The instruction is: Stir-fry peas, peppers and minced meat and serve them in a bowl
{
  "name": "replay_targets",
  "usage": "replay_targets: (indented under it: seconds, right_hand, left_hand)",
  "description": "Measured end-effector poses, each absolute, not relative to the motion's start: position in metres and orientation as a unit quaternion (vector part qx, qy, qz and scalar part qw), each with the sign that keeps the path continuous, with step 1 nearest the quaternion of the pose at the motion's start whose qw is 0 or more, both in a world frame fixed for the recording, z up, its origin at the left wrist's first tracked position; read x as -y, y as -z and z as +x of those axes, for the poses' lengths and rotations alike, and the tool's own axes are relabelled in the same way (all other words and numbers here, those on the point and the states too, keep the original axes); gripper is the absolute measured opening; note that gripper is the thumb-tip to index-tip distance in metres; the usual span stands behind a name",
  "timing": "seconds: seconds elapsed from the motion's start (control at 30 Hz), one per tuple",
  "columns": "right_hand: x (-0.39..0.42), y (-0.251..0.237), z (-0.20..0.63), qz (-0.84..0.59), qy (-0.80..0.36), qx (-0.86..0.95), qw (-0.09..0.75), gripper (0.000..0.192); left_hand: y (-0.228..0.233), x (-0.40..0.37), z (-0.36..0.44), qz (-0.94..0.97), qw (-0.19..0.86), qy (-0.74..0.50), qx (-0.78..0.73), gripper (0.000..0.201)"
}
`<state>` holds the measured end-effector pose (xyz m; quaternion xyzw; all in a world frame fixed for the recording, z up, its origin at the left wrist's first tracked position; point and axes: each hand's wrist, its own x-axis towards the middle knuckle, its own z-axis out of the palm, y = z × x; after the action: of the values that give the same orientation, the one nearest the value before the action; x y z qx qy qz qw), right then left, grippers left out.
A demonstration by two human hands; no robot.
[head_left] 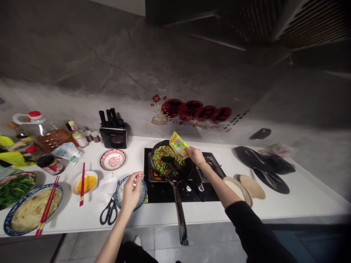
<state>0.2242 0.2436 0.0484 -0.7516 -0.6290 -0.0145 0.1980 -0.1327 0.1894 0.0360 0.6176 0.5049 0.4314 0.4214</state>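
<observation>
Yellow packet [178, 145] over the black pan [188, 168].
The right hand [196, 156] grips it; the left hand [132, 190] is over a bowl [145, 192] further left, grip hard to tell.

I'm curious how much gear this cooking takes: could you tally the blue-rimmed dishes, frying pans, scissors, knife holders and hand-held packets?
Blue-rimmed dishes: 2 (noodle plate; bowl at the left hand)
Frying pan: 1
Scissors: 1 pair
Knife holder: 1
Packet in the right hand: 1
Total: 6
</observation>
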Motion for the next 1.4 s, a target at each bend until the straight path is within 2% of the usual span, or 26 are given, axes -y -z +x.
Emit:
replay_targets:
  seconds: [0.6, 0.73, 1.07, 1.4]
  right_hand:
    - [-0.227, -0.069, 0.219, -0.733, 0.025, 0.647, 0.209, 0.049]
    - [-0.217, -0.071, 0.206, -0.721, 0.030, 0.661, 0.204, 0.046]
    - [-0.176, -0.060, 0.197, -0.724, -0.039, 0.667, 0.171, 0.032]
    - [-0.173, -0.065, 0.202, -0.716, -0.042, 0.678, 0.160, 0.032]
  left_hand:
    - [-0.034, -0.190, -0.124, 0.630, 0.414, -0.425, -0.501, 0.033]
    - [-0.035, -0.190, -0.126, 0.627, 0.415, -0.425, -0.504, 0.033]
    - [-0.033, -0.189, -0.125, 0.637, 0.425, -0.419, -0.488, 0.033]
    - [-0.032, -0.190, -0.126, 0.640, 0.423, -0.417, -0.488, 0.032]
